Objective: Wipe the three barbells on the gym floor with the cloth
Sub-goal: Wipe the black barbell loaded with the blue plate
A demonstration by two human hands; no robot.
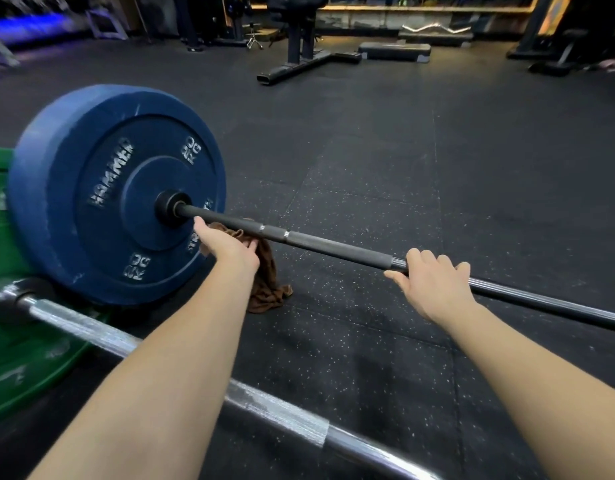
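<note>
**Cloth Going to Work on the Black Barbell**

A brown cloth [264, 282] is hanging from the person's left hand [230, 249] just left of centre. Its upper end is bunching under the palm against the black barbell [334, 245], and its lower end is trailing onto the gym floor [403, 150]. The left fingers [199, 224] are clamping the cloth at the bar's inner end, just beside the sleeve collar.

Toward 3 o'clock along the same shaft, the right hand [434, 285] is gripping the bar. Its fingers [427, 258] are curling over the top of the steel and the thumb is lying out to the side. The bar is running from the centre-left of the view down to the 4 o'clock edge.

A blue plate [101, 188], marked 20 KG, is sitting on the bar's end at 9 o'clock and standing upright on the floor. Nearer the camera, a chrome barbell [282, 415] is lying across the view from 9 o'clock to 6 o'clock, passing beneath both forearms. A green plate [22, 358] is showing at its end at 8 o'clock, behind the blue one.

Far off at 12 o'clock, a black bench frame [302, 39] is standing on the floor. A step platform [394, 51] and a chrome curl bar [434, 28] are resting at 1 o'clock.
</note>
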